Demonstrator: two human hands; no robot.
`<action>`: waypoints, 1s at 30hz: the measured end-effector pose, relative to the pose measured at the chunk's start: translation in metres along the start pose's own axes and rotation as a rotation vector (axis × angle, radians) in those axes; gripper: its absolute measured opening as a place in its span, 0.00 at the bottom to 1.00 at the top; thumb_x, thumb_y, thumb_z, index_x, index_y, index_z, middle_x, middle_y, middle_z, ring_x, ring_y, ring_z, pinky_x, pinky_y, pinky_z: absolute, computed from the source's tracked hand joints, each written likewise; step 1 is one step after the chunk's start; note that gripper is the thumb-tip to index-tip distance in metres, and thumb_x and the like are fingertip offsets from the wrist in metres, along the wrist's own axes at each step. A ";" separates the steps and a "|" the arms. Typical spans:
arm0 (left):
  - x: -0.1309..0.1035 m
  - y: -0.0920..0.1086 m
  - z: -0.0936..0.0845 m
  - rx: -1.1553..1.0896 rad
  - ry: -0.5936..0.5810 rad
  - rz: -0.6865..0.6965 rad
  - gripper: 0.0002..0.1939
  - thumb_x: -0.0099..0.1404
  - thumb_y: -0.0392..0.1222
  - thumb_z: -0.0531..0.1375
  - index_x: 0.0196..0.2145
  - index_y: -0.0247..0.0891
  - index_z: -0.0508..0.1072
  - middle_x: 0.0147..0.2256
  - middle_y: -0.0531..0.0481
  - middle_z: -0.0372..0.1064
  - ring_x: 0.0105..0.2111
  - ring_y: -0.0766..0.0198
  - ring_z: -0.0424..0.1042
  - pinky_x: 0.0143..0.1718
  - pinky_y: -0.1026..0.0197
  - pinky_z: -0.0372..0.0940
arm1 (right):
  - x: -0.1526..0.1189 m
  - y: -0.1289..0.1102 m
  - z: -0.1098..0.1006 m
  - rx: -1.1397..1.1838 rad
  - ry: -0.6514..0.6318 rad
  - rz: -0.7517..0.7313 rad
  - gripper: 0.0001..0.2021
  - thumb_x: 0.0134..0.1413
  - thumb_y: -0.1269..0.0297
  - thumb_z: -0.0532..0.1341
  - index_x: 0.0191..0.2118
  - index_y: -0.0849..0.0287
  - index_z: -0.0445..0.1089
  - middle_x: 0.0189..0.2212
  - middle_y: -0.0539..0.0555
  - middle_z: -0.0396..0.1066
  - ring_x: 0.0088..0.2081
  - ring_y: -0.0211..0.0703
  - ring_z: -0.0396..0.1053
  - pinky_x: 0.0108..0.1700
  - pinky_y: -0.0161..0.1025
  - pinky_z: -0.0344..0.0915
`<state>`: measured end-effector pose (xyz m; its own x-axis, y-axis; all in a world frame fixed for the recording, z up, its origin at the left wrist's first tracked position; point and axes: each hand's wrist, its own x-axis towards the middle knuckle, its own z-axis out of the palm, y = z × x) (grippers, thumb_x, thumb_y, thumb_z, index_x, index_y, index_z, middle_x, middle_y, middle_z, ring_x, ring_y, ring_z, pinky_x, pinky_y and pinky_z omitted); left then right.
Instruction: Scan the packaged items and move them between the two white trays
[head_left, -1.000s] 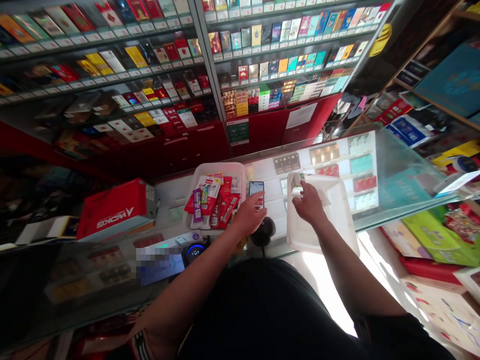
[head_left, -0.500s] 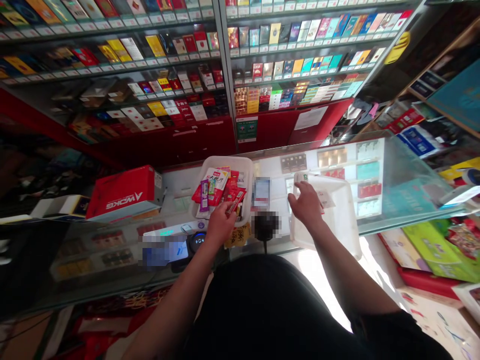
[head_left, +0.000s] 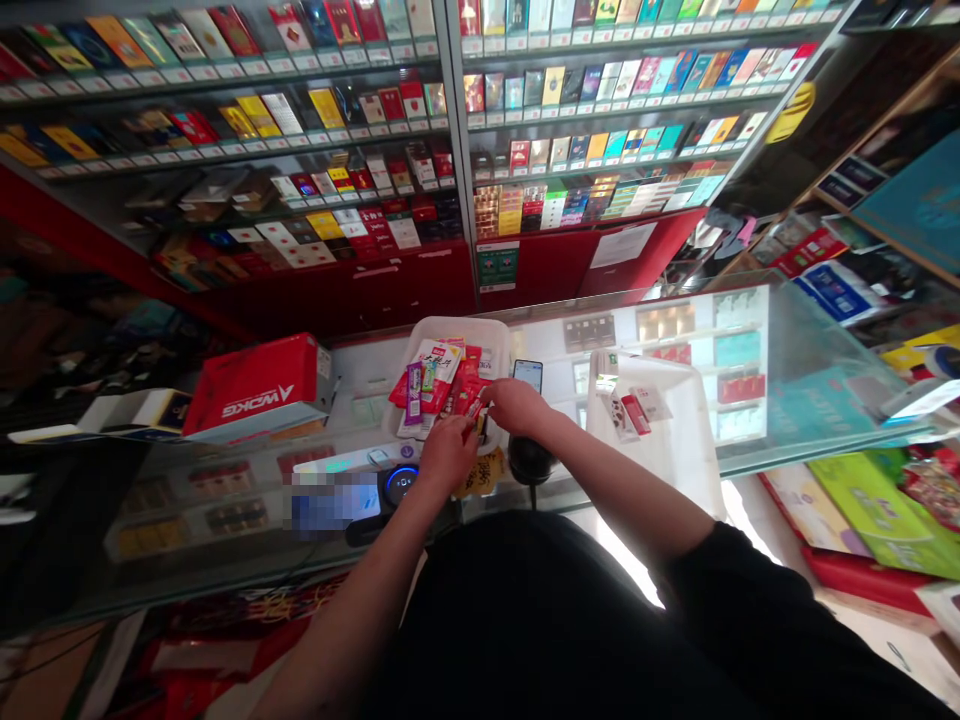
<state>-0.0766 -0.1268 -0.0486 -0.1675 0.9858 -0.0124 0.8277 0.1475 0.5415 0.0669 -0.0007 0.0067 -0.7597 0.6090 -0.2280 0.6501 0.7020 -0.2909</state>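
Observation:
My left hand [head_left: 448,457] is closed on a slim red snack packet [head_left: 472,403] at the front right of a white plastic tub [head_left: 491,330]. From the right, my right hand [head_left: 519,408] meets it there, its fingers bent onto the same packet; its fingertips are partly hidden. In this tub lie a purple packet [head_left: 413,394], a red-and-white packet [head_left: 439,362] and other red packets. A second white tub [head_left: 686,440] stands to the right, with a red-and-white packet [head_left: 635,413] and a few other small packets inside.
Between the tubs lie a phone [head_left: 528,375] and a black round-topped device [head_left: 529,460] on a stand. A payment device with a screen [head_left: 360,502] is by my left forearm. A red box [head_left: 255,388] sits left on the glass counter [head_left: 817,400]. Cigarette shelves [head_left: 300,65] rise behind.
My right hand has left the right tub and moved left to my left hand, at the left tub's front edge. Small packets now show in the right tub. The view has shifted slightly.

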 end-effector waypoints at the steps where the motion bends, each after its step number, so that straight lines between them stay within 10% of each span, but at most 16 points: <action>1: 0.000 0.000 0.000 0.004 0.001 0.001 0.11 0.67 0.33 0.60 0.43 0.38 0.82 0.46 0.42 0.81 0.47 0.51 0.76 0.53 0.51 0.69 | 0.005 -0.002 0.001 -0.025 -0.030 -0.018 0.15 0.63 0.70 0.60 0.49 0.56 0.82 0.49 0.62 0.81 0.52 0.55 0.77 0.52 0.42 0.72; 20: -0.005 -0.013 0.016 0.185 0.044 0.027 0.12 0.68 0.38 0.63 0.46 0.37 0.84 0.60 0.35 0.72 0.61 0.43 0.69 0.67 0.42 0.63 | 0.026 -0.007 0.006 -0.196 -0.084 -0.147 0.14 0.67 0.72 0.57 0.49 0.62 0.80 0.49 0.67 0.80 0.53 0.58 0.78 0.52 0.45 0.74; 30: 0.003 -0.010 0.003 -0.261 0.076 -0.059 0.09 0.70 0.41 0.63 0.40 0.42 0.85 0.59 0.45 0.76 0.58 0.52 0.75 0.65 0.45 0.66 | 0.004 0.025 -0.011 0.078 0.076 0.094 0.11 0.68 0.66 0.59 0.46 0.56 0.80 0.43 0.59 0.83 0.46 0.52 0.79 0.46 0.39 0.69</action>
<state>-0.0842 -0.1250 -0.0565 -0.2591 0.9658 0.0074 0.6510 0.1690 0.7400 0.0807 0.0237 0.0087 -0.6898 0.6992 -0.1880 0.7131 0.6111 -0.3436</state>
